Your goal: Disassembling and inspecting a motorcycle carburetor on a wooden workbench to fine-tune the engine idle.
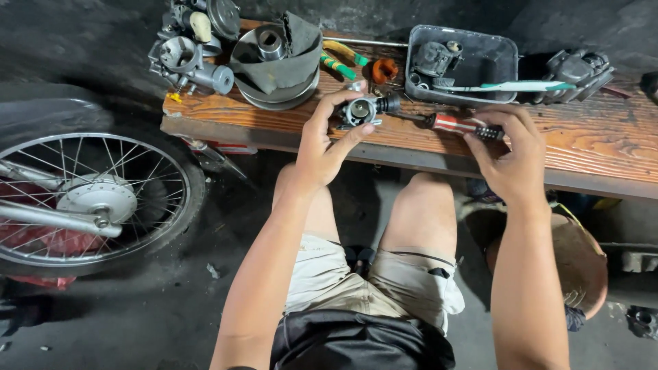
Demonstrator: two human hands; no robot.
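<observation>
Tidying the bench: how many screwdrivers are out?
2. A red-handled screwdriver is in the right hand, and a green-and-yellow one lies on the wooden bench. Others may be hidden.

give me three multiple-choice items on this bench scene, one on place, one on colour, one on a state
1. Where does the white toothbrush with green trim lie?
A. across the dark grey plastic tray
B. on the floor
C. on the spoked wheel

2. What colour is the handle of the screwdriver?
A. blue
B. red, with a black end
C. yellow

3. What is the left hand doing?
A. resting on a knee
B. hanging free
C. gripping the small silver metal carburettor part

Key: 1 A, it spans the tray's front rim; 2 B, red shows beside the right hand; 3 C, fingers wrap the part on the long wooden plank bench.
</observation>
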